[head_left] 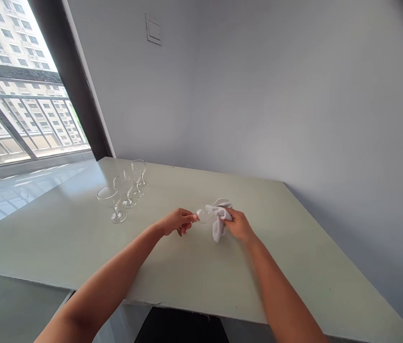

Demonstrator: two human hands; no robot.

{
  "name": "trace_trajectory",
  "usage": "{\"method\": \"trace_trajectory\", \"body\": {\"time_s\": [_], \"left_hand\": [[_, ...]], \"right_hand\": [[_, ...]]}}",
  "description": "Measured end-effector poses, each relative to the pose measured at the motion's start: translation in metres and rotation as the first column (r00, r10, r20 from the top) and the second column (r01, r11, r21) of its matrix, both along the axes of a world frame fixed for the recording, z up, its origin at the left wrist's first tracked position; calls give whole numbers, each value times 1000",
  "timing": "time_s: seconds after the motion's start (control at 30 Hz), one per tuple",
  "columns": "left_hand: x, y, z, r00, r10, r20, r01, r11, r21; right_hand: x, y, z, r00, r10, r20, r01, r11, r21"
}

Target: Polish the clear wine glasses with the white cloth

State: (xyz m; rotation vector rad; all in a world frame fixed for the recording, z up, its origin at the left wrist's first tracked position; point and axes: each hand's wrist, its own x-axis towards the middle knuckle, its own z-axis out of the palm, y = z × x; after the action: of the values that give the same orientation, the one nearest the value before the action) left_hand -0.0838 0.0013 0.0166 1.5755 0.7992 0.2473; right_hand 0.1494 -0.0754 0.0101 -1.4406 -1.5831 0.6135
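Over the middle of the table, my left hand [182, 221] is closed on one end of a clear stemmed glass [201, 216], which is tipped on its side. My right hand [237, 224] grips a white cloth [219, 220] at the other end of that glass. Part of the cloth hangs down below the fingers. The cloth covers much of the glass's far end, so its shape there is hidden.
Several clear stemmed glasses stand upright in a row at the left, the nearest glass [117, 209] closest to me. The pale table [187, 276] meets a grey wall [294, 105] behind and right. A window with a railing [36, 97] lies left.
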Motion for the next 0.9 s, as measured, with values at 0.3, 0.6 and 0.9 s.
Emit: {"method": "trace_trajectory", "body": {"time_s": [0.3, 0.6, 0.9], "left_hand": [[12, -6, -17, 932, 295, -209, -121, 799, 589], [23, -38, -25, 988, 94, -120, 79, 361, 929], [38, -45, -29, 918, 313, 243, -395, 688, 608]], "right_hand": [[-45, -14, 3, 815, -26, 579, -226, 905, 359], [-33, -2, -4, 965, -108, -237, 107, 994, -18], [-78, -10, -13, 426, -78, -901, -89, 988, -128]]}}
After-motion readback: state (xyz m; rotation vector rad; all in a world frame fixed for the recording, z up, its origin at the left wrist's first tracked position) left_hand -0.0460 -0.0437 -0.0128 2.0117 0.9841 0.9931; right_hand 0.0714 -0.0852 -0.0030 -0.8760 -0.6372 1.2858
